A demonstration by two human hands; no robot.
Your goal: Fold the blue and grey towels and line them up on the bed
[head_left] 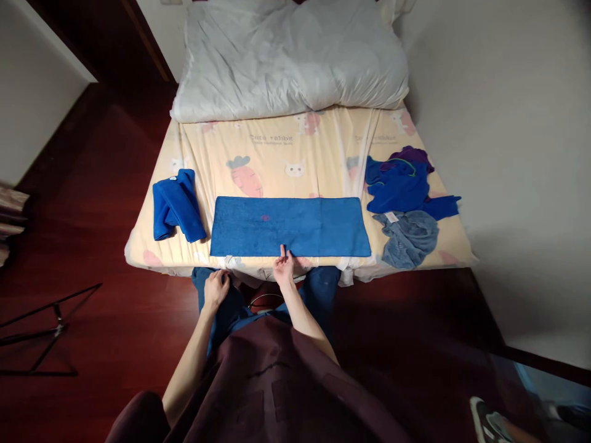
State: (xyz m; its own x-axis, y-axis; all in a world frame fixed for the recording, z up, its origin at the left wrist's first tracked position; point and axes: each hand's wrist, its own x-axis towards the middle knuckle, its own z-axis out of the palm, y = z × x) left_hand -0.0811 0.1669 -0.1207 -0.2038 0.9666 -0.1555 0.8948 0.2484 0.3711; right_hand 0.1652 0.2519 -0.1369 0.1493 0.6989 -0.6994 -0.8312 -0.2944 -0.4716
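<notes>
A blue towel (295, 227) lies flat as a long rectangle along the near edge of the bed, with a small reddish mark left of its middle. My right hand (283, 267) is at its near edge, palm up, two fingers stretched onto the cloth and holding nothing. On my left thigh rests my left hand (217, 288), its fingers curled; whether anything is in them is hidden. Folded blue cloths (179, 206) lie left of the towel. To its right are crumpled blue and purple cloths (401, 181) and a grey-blue cloth (409, 239) with a white tag.
The bed (286, 154) has a yellow sheet with carrot and rabbit prints. A pale quilt (290, 61) lies folded at its far end. Black stand legs (58, 329) are on the floor at left. Another person's shoe (487, 421) shows at lower right.
</notes>
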